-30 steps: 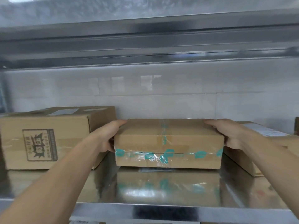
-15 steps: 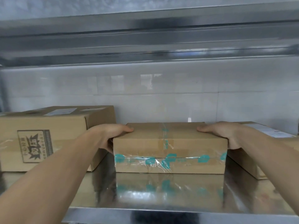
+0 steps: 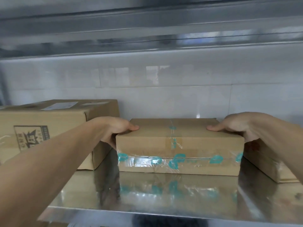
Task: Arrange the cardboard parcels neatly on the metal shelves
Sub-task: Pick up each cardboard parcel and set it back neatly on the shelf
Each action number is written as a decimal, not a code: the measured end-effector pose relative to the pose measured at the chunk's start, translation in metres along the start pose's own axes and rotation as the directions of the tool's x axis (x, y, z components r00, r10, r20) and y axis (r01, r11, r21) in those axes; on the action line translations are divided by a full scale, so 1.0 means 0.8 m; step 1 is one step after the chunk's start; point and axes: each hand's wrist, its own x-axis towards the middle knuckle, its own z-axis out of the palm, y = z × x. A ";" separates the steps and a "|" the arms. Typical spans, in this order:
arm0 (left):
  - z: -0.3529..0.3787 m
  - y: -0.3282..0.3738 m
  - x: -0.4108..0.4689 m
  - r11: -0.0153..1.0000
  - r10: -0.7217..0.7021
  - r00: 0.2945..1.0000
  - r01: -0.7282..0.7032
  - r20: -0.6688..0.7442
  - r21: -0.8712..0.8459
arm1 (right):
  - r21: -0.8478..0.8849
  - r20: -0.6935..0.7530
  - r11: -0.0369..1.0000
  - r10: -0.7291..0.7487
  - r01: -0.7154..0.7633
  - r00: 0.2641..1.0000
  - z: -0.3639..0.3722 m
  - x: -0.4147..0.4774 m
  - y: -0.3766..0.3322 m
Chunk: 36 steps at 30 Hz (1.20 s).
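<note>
A flat cardboard parcel (image 3: 178,145) with clear tape printed in teal sits on the shiny metal shelf (image 3: 164,197), in the middle. My left hand (image 3: 114,128) grips its left end, thumb on top and fingers down the side. My right hand (image 3: 236,126) grips its right end the same way. A bigger cardboard parcel (image 3: 49,126) with a dark printed logo stands to the left. Another parcel (image 3: 270,164) lies to the right, partly hidden by my right arm.
The white tiled wall (image 3: 164,89) closes the back of the shelf. The metal shelf above (image 3: 147,30) hangs low overhead. Bare shelf surface lies in front of the middle parcel, up to the front edge (image 3: 164,212).
The middle parcel has slid a little farther back on the shelf, and my thumbs have shifted inward along its top. The neighbouring parcels stay put.
</note>
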 end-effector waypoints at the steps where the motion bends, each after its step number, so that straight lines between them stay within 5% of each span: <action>1: 0.000 0.000 0.001 1.000 0.001 1.000 -0.001 0.001 0.008 | -0.010 -0.003 1.000 -0.006 0.006 1.000 0.000 0.001 0.000; 12: 0.002 -0.001 -0.002 1.000 0.008 1.000 -0.008 -0.013 -0.002 | -0.046 -0.038 0.998 -0.051 0.049 0.998 0.003 0.004 0.002; 22: -0.007 -0.012 -0.013 0.947 -0.006 1.000 -0.001 -0.019 -0.323 | 0.106 -0.069 0.994 -0.026 0.033 0.997 -0.007 0.000 0.016; 29: -0.033 0.014 -0.046 0.823 0.215 0.977 -0.191 -0.019 -0.534 | 0.354 0.013 0.930 -0.110 0.098 0.994 -0.010 -0.012 0.029; 36: -0.067 0.069 -0.074 0.681 0.323 0.920 -0.388 -0.221 -0.621 | 0.249 0.093 0.955 -0.188 0.160 0.978 0.010 -0.012 0.020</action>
